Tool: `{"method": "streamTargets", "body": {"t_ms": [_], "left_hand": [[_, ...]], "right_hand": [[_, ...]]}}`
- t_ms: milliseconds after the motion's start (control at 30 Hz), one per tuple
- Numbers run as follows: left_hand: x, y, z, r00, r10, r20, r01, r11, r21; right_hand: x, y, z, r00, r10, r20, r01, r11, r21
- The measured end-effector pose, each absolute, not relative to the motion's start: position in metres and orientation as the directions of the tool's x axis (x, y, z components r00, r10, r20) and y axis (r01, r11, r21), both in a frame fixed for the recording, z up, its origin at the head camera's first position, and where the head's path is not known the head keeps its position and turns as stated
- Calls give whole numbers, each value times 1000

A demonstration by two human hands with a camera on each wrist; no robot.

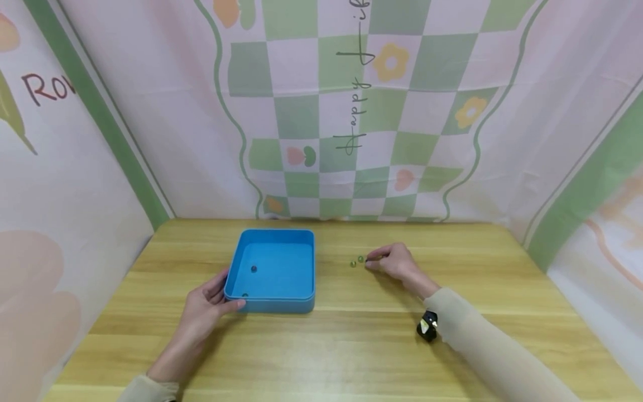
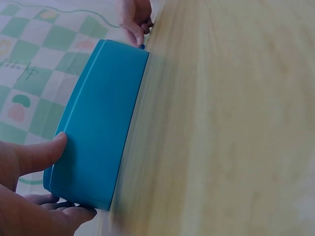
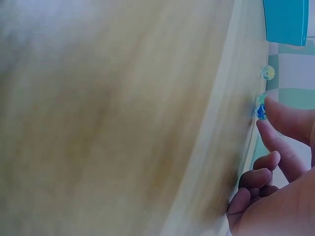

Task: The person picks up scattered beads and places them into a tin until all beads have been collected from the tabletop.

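Observation:
A shallow square blue box point(image 1: 293, 306) stands on the table, its left front corner gripped by my left hand point(image 1: 198, 312). The thumb lies against the front wall, and the fingers reach round the left side. Inside the box are a dark marble point(image 1: 253, 269) and, close to the front wall, a greenish marble point(image 1: 245, 295). To the right of the box, my right hand point(image 1: 399, 262) pinches a blue marble point(image 3: 261, 112) between thumb and forefinger, low over the tabletop. Just left of those fingertips lie a yellowish marble point(image 1: 353, 264) and a green marble point(image 1: 360, 259).
The wooden table point(image 1: 351, 357) ends at the back against a printed cloth point(image 1: 341, 111) with green checks. Similar cloth panels hang at the left and right. A black object point(image 1: 427, 326) with a shiny face sits at the right wrist, by the sleeve.

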State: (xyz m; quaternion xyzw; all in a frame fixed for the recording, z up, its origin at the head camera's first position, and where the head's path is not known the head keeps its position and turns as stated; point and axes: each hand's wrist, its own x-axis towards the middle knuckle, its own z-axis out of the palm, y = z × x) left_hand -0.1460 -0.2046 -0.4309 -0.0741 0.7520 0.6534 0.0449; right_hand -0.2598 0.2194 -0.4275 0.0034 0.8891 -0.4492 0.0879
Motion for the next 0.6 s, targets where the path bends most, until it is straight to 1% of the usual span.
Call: {"method": "streamTargets", "body": {"t_ms": [600], "left_hand": [[-147,-204,-431,-985,-53,-166,-171,126,977]], "right_hand": [[-260,221,-429,-984,-64,-164,90,621,-779]]}}
